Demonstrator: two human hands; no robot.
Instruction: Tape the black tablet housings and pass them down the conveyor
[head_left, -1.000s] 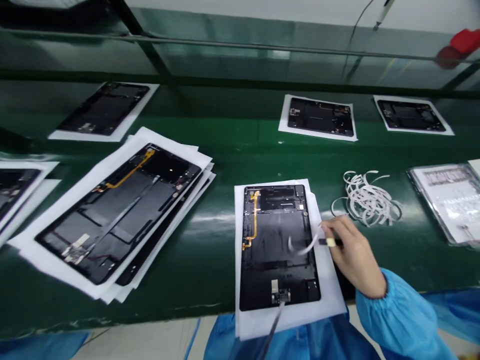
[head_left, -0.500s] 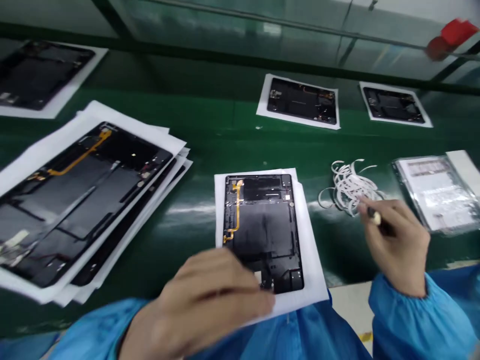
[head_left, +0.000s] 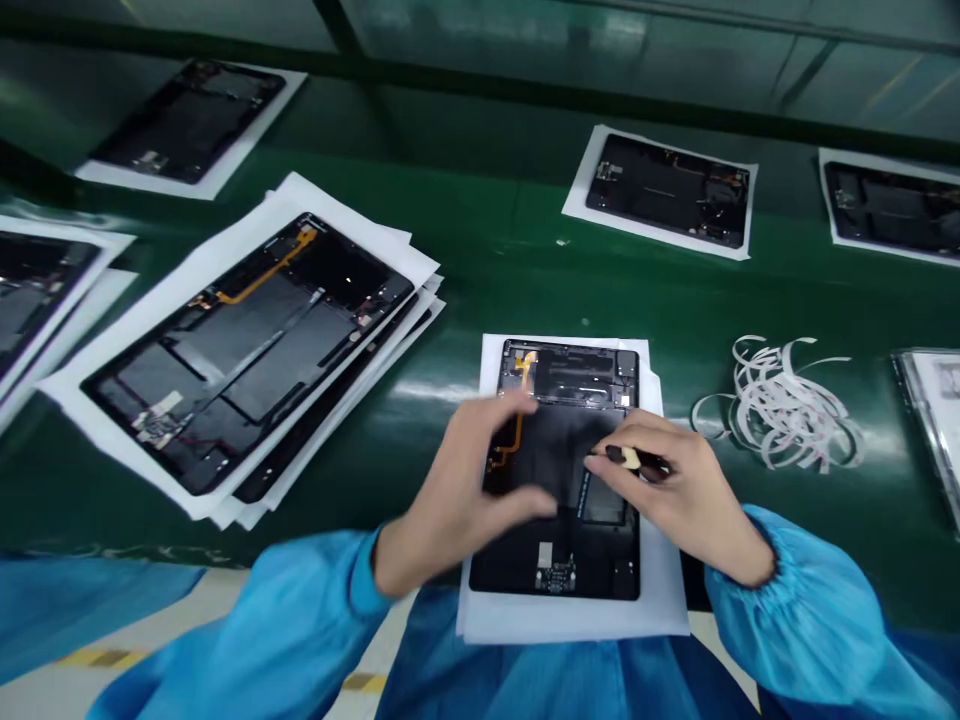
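Observation:
A black tablet back shell (head_left: pixel 517 555) lies on white sheets (head_left: pixel 664 590) right in front of me, with an orange flex cable along its left side and a small circuit board at its near end. Over its left side, my left hand (head_left: pixel 472 470) is open, thumb and fingers spread, slightly blurred. My right hand (head_left: pixel 675 480) is closed above the shell's right half. Its fingertips pinch the top of a dark, narrow ribbon cable (head_left: pixel 583 494) that reaches down toward the shell. A dark pen-like tool (head_left: pixel 637 460) with a cream-coloured part is tucked in the same hand.
White ribbon cables (head_left: pixel 784 405) lie tangled at the right, near a clear-wrapped package (head_left: pixel 937 430). A stack of shells on paper (head_left: pixel 247 350) stands at the left. More shells (head_left: pixel 667 195) lie along the far side of the green table (head_left: pixel 487 240).
My right hand has moved left from the white cable pile to the shell, bringing a ribbon cable. My left hand has risen from the shell's near edge and spread open. The view has shifted left.

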